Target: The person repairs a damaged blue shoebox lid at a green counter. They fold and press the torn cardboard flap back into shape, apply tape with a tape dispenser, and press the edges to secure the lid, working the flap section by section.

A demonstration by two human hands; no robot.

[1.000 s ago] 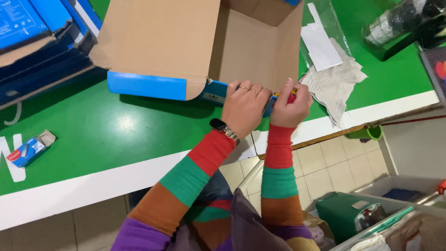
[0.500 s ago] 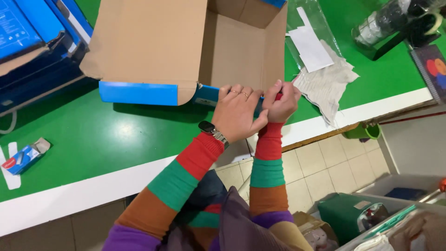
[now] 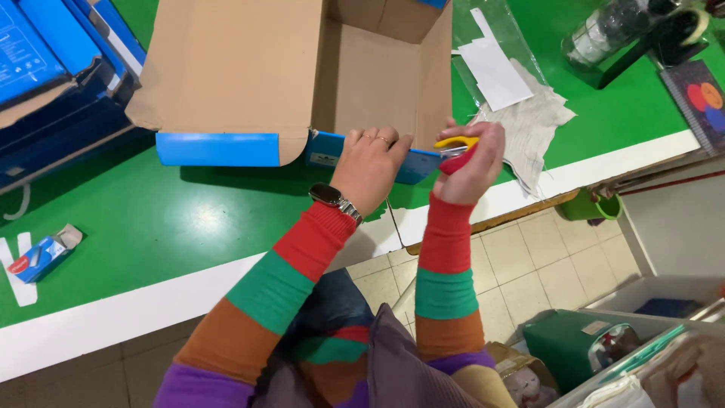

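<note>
On green table (image 3: 151, 227) | left hand (image 3: 370, 166) flat, pressing open cardboard box (image 3: 302, 75) | right hand (image 3: 472, 162) gripping yellow-red cutter (image 3: 455, 143)

A big brown cardboard box with blue outside walls (image 3: 302, 75) lies open on its side at twelve o'clock. A small yellow and red plastic cutter (image 3: 455, 147) touches its corner at three o'clock.

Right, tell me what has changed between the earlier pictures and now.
The right hand has lifted a little off the box edge, so the yellow-and-red tool in its fingers shows more clearly. The left hand stays pressed on the blue front wall of the open cardboard box. The box, the small blue carton and the white paper have not moved.
</note>
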